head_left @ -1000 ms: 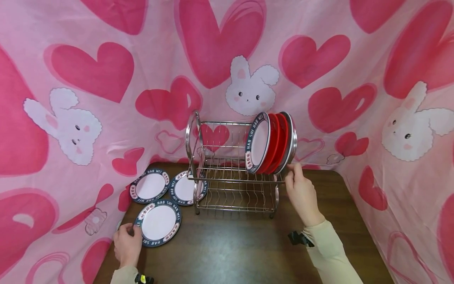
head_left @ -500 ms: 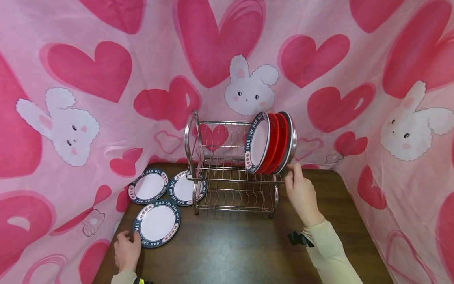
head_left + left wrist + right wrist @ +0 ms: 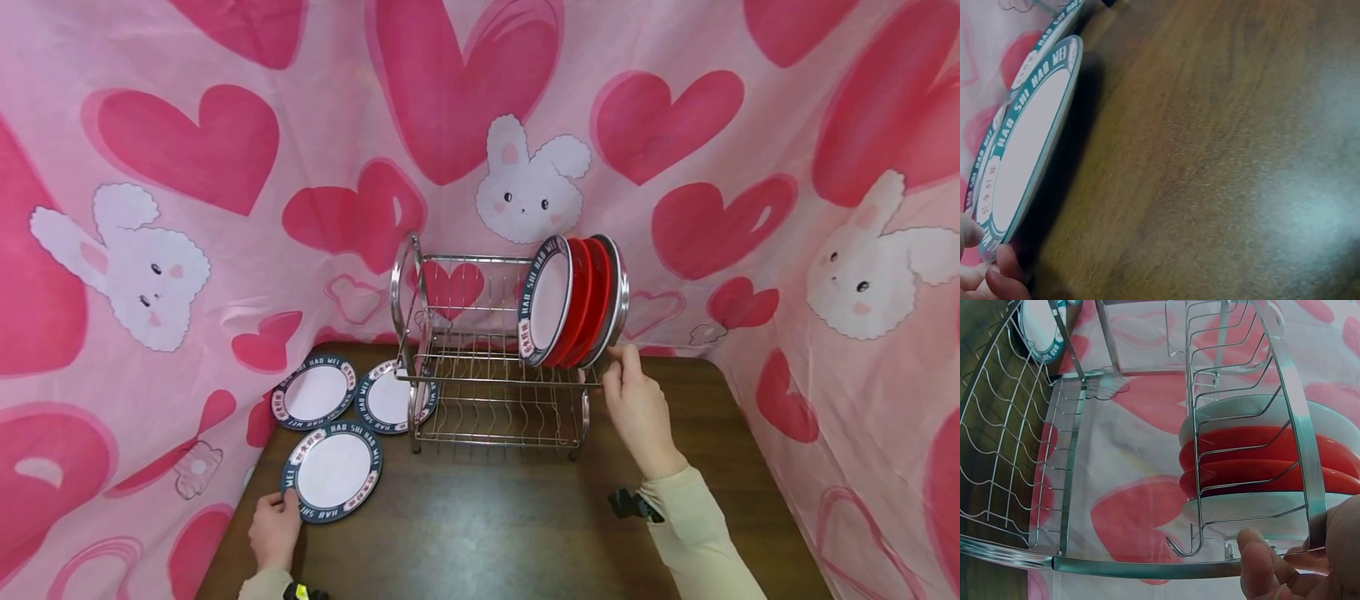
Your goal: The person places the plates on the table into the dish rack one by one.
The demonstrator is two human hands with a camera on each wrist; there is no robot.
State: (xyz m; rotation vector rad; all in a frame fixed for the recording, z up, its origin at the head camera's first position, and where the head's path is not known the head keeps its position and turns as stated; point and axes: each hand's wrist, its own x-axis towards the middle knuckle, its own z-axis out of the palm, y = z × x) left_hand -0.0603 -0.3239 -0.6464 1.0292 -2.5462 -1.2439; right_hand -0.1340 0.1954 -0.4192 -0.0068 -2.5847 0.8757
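My left hand (image 3: pixel 274 529) pinches the near-left rim of a white plate (image 3: pixel 333 472) with a dark lettered border, on the table's left side. In the left wrist view, the thumb (image 3: pixel 969 231) lies over the rim and fingertips (image 3: pixel 1007 284) come from beneath. My right hand (image 3: pixel 641 417) grips the right end of the upper front bar of a two-tier metal dish rack (image 3: pixel 1147 570). On the rack's upper tier, at the right, a bordered plate (image 3: pixel 546 302), two red plates (image 3: pixel 579 304) and another plate (image 3: pixel 613 308) stand on edge.
Two more bordered plates lie behind the pinched one: one at the far left (image 3: pixel 315 394), the other (image 3: pixel 388 400) partly behind the rack's left leg. Pink heart-patterned cloth (image 3: pixel 345 100) walls the wooden table (image 3: pixel 480 517) at the back and both sides.
My left hand drew slightly down from the plate's rim, then moved right and up to it again. The right hand, rack and plates stay put.
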